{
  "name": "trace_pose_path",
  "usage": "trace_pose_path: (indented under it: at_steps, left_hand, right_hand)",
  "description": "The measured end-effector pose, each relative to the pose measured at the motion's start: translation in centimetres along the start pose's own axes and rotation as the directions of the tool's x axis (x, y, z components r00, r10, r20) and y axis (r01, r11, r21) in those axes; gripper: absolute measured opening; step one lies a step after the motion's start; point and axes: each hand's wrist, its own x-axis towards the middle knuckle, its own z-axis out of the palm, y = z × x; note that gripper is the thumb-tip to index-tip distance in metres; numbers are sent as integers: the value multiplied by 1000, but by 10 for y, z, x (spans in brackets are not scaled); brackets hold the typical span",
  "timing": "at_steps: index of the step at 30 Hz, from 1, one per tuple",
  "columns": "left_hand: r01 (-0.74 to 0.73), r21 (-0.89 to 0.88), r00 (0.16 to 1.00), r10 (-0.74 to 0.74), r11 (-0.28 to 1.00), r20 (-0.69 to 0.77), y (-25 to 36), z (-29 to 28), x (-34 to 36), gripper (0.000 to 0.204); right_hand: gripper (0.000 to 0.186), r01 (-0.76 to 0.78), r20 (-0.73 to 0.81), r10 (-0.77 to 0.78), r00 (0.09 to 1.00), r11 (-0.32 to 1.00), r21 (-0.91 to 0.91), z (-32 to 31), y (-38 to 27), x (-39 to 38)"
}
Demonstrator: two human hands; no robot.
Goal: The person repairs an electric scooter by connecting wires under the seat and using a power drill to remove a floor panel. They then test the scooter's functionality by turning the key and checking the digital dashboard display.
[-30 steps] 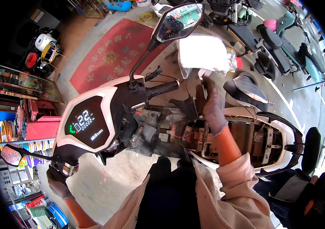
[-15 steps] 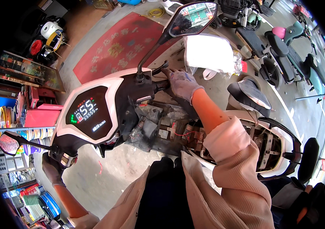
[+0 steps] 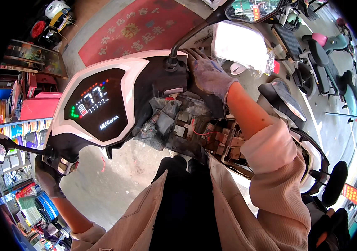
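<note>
In front of me stands an electric scooter with a white-edged front cowl and a lit dashboard (image 3: 92,102). My left hand (image 3: 48,178), in a grey glove, is closed around the left handlebar grip, beside the switch block (image 3: 66,166). My right hand (image 3: 212,75), gloved too, wraps the right handlebar grip, which it mostly covers. Below the right handlebar the scooter's floor lies open, showing dusty parts and a thin red wire (image 3: 199,132). Farther back, the uncovered seat bay holds brown blocks (image 3: 230,146). Mirrors rise from both sides, the right one (image 3: 253,10) cut off by the frame's top.
A red mat (image 3: 134,31) covers the floor ahead. On the right lie a white plastic-wrapped package (image 3: 241,48) and a black scooter seat (image 3: 282,101), with parked scooters (image 3: 312,50) beyond. Shelves of goods (image 3: 27,138) line the left. Another person (image 3: 329,226) is at the lower right.
The dashboard and handlebars appear larger, and the right mirror has shifted up and right in view. The dashboard's lit figures have changed. Both hands stay on the grips.
</note>
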Motion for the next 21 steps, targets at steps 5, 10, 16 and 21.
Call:
trace_pose_path:
  at_steps: [5, 10, 16, 21]
  left_hand:
    - [-65, 26, 996, 63, 998, 61, -3, -2, 0, 42]
    - [-1, -108, 1000, 2, 994, 9, 0, 5, -1, 43]
    - [51, -167, 999, -52, 985, 1, 8, 16, -6, 43]
    - [-24, -88, 999, 25, 996, 19, 0, -3, 3, 43]
  right_hand:
    - [45, -52, 37, 51, 998, 998, 28, -11, -9, 0]
    - [51, -81, 4, 81, 997, 993, 90, 3, 1, -1]
    - [51, -63, 82, 60, 995, 997, 36, 0, 3, 0]
    - [51, -205, 221, 210, 952, 978, -47, -19, -14, 9]
